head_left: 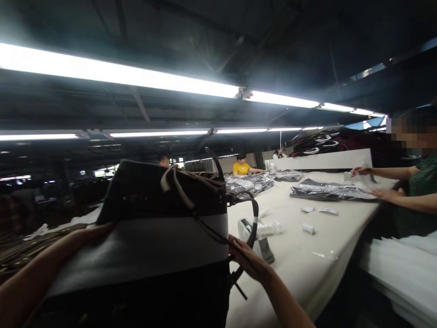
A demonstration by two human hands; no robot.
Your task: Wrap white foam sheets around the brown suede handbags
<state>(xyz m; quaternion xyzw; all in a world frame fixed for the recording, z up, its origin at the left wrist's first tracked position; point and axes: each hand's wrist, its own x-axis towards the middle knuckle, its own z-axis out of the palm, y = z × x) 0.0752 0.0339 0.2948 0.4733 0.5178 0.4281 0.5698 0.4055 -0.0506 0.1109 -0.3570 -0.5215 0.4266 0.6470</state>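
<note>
A large black bag (164,246) with a broad grey band across its middle fills the near centre, raised in front of me. Dark handles (254,214) stick out at its right side, and a thin strap hangs over its upper front. At the bag's left side, my left hand (90,233) grips it, its fingertips partly hidden. My right hand (247,259) holds the right edge just below a handle, fingers pressed against the side. Behind that hand a tape dispenser (256,237) stands on the pale table (290,269), partly covered by the handle.
Plastic-wrapped dark goods (327,189) lie on the table, with a small white roll (308,228) nearer me. At right, a person in green (425,182) reaches over the table. White sheets (406,269) are stacked lower right. Another person in yellow (241,168) works farther back.
</note>
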